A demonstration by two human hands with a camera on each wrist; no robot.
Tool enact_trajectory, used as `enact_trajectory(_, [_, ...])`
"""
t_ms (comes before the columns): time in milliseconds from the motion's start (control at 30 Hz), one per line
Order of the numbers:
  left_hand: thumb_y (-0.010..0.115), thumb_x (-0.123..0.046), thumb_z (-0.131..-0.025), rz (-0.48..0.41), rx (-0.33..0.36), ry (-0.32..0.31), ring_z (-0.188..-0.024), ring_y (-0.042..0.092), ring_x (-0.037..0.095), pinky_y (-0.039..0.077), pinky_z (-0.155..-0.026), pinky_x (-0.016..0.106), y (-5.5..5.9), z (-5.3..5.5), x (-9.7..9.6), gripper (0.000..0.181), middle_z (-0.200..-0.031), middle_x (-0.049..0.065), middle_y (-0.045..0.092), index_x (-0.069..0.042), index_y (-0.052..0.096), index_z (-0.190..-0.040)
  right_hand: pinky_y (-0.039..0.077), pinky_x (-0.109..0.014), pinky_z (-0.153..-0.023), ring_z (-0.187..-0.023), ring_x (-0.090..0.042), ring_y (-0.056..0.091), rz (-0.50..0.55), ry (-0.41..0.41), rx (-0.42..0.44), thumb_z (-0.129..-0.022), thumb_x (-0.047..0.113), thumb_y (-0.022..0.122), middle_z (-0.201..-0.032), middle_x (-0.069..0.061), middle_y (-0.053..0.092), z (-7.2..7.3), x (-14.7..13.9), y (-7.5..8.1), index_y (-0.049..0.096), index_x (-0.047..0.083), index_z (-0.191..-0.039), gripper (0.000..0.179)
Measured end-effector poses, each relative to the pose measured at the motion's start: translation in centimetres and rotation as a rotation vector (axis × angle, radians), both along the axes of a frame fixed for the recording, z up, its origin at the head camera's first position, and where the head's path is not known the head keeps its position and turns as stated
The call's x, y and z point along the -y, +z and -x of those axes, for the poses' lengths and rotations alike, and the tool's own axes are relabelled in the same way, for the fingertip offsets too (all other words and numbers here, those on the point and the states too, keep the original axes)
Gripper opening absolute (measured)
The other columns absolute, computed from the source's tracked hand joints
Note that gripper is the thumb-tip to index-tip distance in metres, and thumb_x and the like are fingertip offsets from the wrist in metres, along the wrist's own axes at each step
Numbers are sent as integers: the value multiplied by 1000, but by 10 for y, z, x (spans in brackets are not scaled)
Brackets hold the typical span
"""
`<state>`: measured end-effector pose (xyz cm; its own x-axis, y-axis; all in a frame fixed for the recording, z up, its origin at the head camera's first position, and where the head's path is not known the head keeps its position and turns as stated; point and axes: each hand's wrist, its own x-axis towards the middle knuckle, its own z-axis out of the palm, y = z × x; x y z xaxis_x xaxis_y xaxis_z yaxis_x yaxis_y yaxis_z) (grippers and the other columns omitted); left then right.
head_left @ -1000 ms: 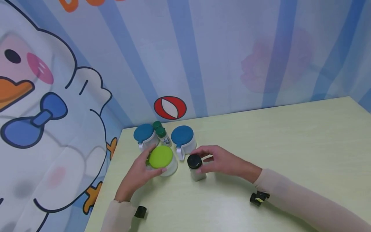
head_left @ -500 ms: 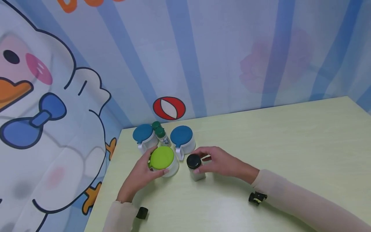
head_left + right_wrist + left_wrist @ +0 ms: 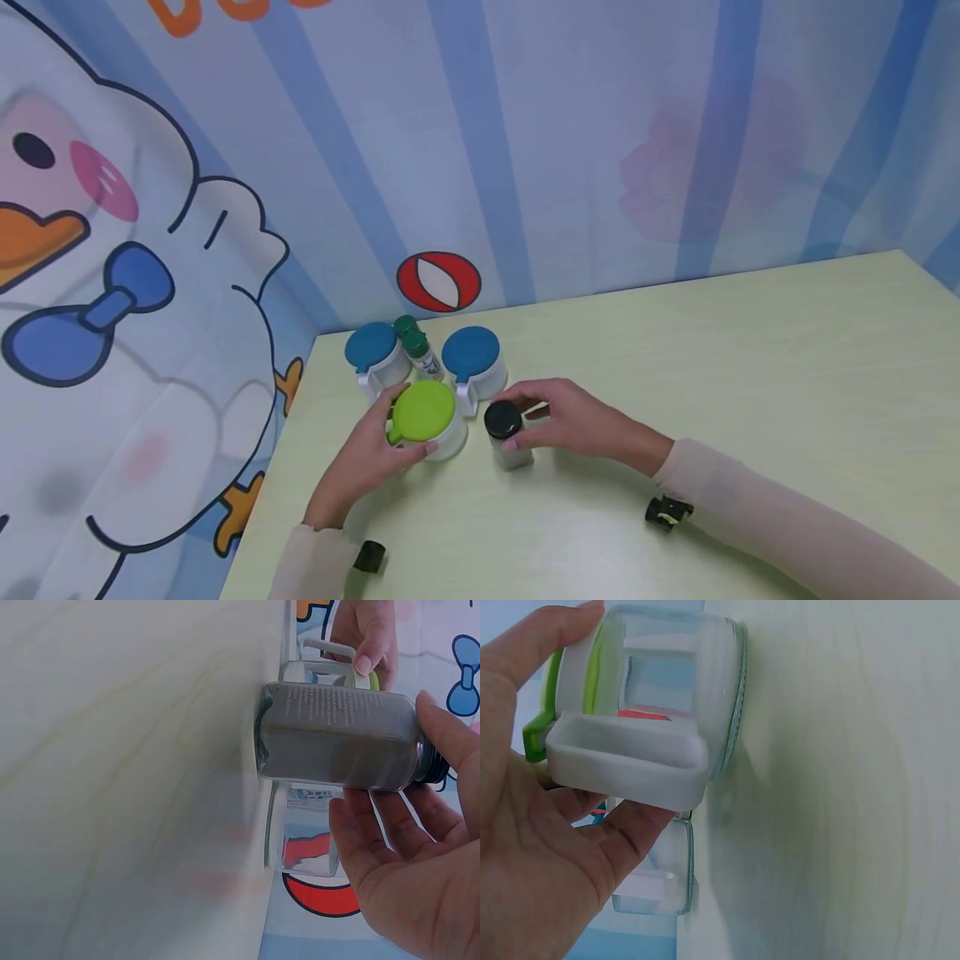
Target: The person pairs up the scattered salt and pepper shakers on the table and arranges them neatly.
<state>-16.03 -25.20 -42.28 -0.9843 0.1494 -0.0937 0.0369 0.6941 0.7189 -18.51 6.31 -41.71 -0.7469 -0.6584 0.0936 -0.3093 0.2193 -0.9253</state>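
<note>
My left hand [image 3: 362,465] holds a glass seasoning jar [image 3: 425,412] with a lime-green lid, thumb on the near side and fingers round the far left. In the left wrist view the jar's white handle [image 3: 630,761] points toward the palm, and the glass base sits right at the tabletop. To its right, my right hand [image 3: 576,418] grips a square spice bottle [image 3: 513,456] with a black cap between thumb and fingers. Grey-brown powder [image 3: 337,739] fills the bottle in the right wrist view, and it stands upright by the table surface. A small gap separates jar and bottle.
Behind the green-lidded jar stand two blue-lidded jars, one left [image 3: 371,347] and one right [image 3: 471,352]. Between them are two small green-capped bottles, the front one [image 3: 424,358] showing a label. A printed backdrop [image 3: 585,150] rises along the back edge of the table [image 3: 712,358].
My left hand has shifted the green-lidded jar slightly right, toward the black-capped bottle. The right hand and its spice bottle have stayed almost in place.
</note>
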Motion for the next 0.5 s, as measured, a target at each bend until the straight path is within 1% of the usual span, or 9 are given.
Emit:
enact_trajectory(133, [85, -41, -80, -2, 1, 2, -131, 47, 31, 45, -106, 59, -1, -1, -1, 99, -149, 9, 46, -14, 29, -157, 53, -44, -100, -108, -15, 64, -6, -1, 0, -82, 26, 86, -114, 7, 70, 0, -1, -1, 69, 20, -126, 47])
enact_trajectory(333, [87, -37, -79, -15, -53, -16, -125, 51, 29, 45, -106, 58, -5, -2, -1, 89, -142, 8, 51, -14, 37, -148, 54, -46, -100, -107, -16, 64, 8, -2, -9, -82, 27, 86, -114, 6, 71, -1, -2, -2, 70, 20, -124, 45])
enact_trajectory(433, [88, -36, -78, -11, -70, -8, -123, 52, 29, 48, -104, 55, -5, -2, -3, 88, -140, 8, 52, -12, 39, -146, 53, -47, -100, -107, -17, 65, 24, -5, -11, -82, 27, 86, -114, 5, 71, -2, -2, -2, 70, 20, -123, 44])
enact_trajectory(500, [89, -36, -76, -2, -73, 9, -122, 52, 28, 50, -103, 54, -4, -3, -6, 88, -139, 7, 53, -12, 39, -145, 53, -47, -101, -107, -17, 65, 34, -7, -6, -82, 26, 86, -114, 4, 71, -2, -3, -2, 71, 19, -122, 43])
